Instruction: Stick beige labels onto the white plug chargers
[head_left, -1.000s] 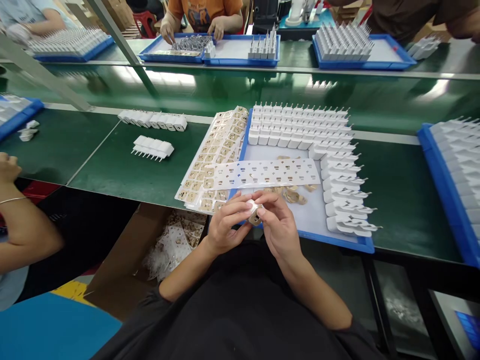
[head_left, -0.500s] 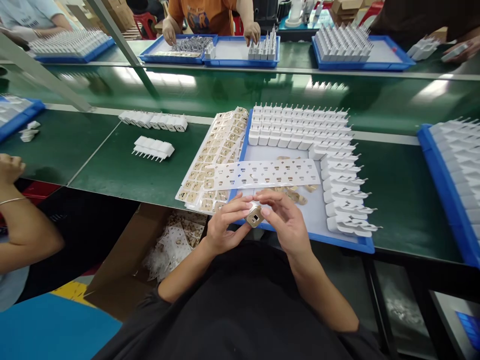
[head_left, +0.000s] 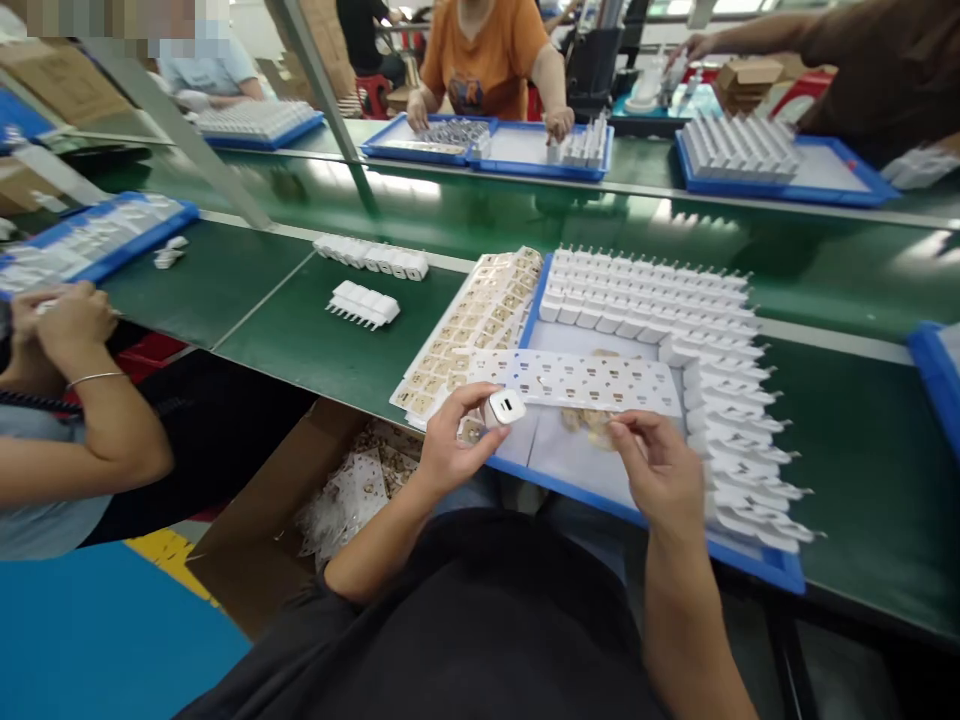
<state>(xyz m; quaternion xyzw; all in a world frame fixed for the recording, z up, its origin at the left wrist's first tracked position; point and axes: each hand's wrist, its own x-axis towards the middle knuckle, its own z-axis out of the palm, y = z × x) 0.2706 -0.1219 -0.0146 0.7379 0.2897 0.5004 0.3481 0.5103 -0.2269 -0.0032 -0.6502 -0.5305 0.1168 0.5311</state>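
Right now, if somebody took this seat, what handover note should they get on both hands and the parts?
Left hand: holds one small white plastic charger plug, port face up, over the near edge of the blue plastic tray.
Right hand: pinches a small peeled film scrap over the tray; it is too small to make out.
Parts: rows of white plugs fill the tray's far and right sides; a white punched sticker sheet lies across it.
Done: the held plug's face looks bare.
Left: the tray plugs' faces cannot be checked.
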